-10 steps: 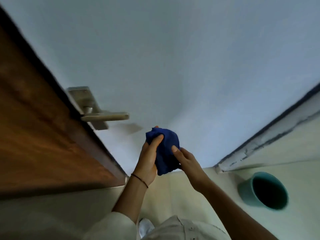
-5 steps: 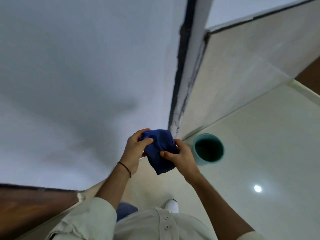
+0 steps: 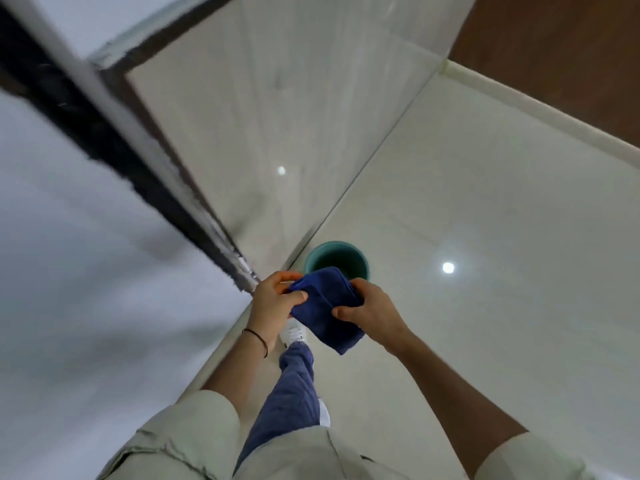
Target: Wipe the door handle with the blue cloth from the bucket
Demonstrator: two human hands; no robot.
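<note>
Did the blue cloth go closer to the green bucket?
Yes. The folded blue cloth, held in both hands, now overlaps the round teal bucket rim; before, it was well left of it.

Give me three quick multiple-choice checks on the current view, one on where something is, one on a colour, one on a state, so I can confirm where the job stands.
1. Where is the bucket standing?
A. On the floor by the foot of the wall
B. On a shelf
C. Hung from the door handle

2. What colour is the cloth?
A. White
B. Dark blue
C. Red

3. How is the cloth held?
A. Lying in the bucket
B. By the left hand alone
C. Between both hands

Answers:
1 A: the teal bucket sits on the pale floor right beside the wall's base.
2 B: the folded cloth is dark blue.
3 C: the left hand and right hand each grip a side of it, in front of the bucket; no door handle is in view.
</note>
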